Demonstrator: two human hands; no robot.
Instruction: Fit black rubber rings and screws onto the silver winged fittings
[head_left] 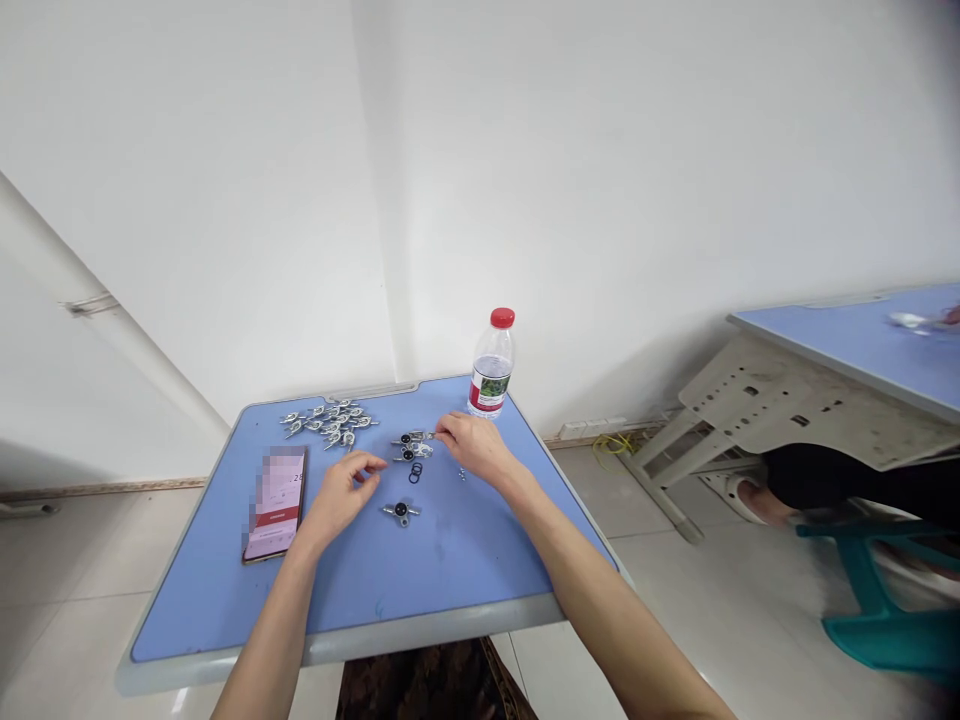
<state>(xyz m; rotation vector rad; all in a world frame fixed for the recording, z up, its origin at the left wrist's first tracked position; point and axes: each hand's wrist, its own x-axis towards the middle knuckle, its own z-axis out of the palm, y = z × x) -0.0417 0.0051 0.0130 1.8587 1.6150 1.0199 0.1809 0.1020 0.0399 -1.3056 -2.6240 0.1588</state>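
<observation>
On a blue table [450,560], my left hand [345,490] hovers with its fingers apart and holds nothing, just left of a group of metal fittings [409,454]. My right hand [472,445] has its fingertips pinched together at the right end of that group; what they grip is too small to make out. Black rings [415,472] lie below the group. A single metal fitting with a black centre [401,511] rests nearer the front edge. Tiny metal pieces [462,474] sit under my right hand. A pile of fittings [334,422] is at the back left.
A phone [277,503] lies at the table's left side. The red-capped bottle [492,365] stands at the back right, close behind my right hand. Farther right are another table [862,345], a teal stool [885,610] and a person's foot [757,500].
</observation>
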